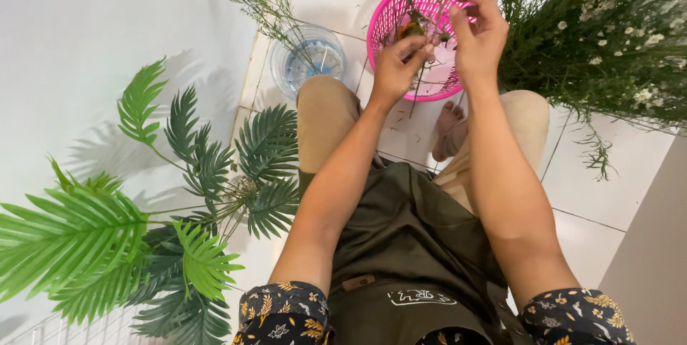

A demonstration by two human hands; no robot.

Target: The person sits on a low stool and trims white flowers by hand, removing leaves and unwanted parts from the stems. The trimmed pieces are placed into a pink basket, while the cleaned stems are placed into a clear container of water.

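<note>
Thin stem (422, 66) pinched betw. L hand (398, 66) and R hand (478, 37), both closed on it, above pink basket (390, 23). Long axis near-vertical; R grips higher.

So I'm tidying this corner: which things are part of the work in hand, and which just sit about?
In use:
left hand and right hand, gripping a thin flower stem
pink basket below them
flower bunch
clear water container holding sprigs

Sitting about:
green palm leaves
</note>
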